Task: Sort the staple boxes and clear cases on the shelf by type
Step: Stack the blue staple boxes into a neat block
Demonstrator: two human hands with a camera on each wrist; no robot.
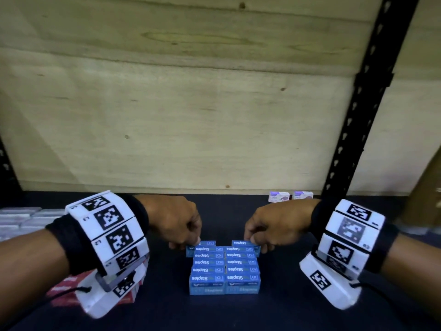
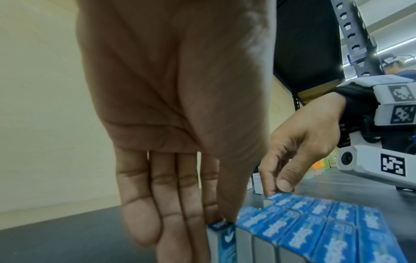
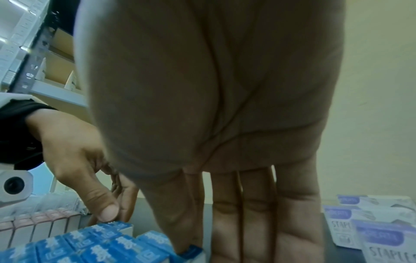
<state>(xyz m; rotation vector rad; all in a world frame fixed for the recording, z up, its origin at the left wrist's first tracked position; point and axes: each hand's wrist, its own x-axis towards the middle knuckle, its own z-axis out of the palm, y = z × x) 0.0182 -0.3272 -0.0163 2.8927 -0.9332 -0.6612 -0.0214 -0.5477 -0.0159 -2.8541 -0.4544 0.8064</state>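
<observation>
Blue staple boxes (image 1: 224, 266) stand packed in two columns on the dark shelf (image 1: 298, 306). My left hand (image 1: 191, 243) pinches the far left blue box (image 1: 205, 243) at the back of the left column. In the left wrist view its thumb and fingers (image 2: 171, 213) close on that box's top edge (image 2: 221, 231). My right hand (image 1: 254, 242) pinches the far right blue box (image 1: 242, 243) at the back of the right column. The right wrist view shows that box (image 3: 191, 252) under my thumb, with straight fingers behind it.
Red staple boxes (image 1: 64, 292) lie at the front left, partly under my left wrist. Clear cases (image 1: 21, 218) are stacked at the far left. White and purple staple boxes (image 1: 290, 195) sit at the back right near a black upright (image 1: 358, 115). A wooden panel (image 1: 167, 115) closes the back.
</observation>
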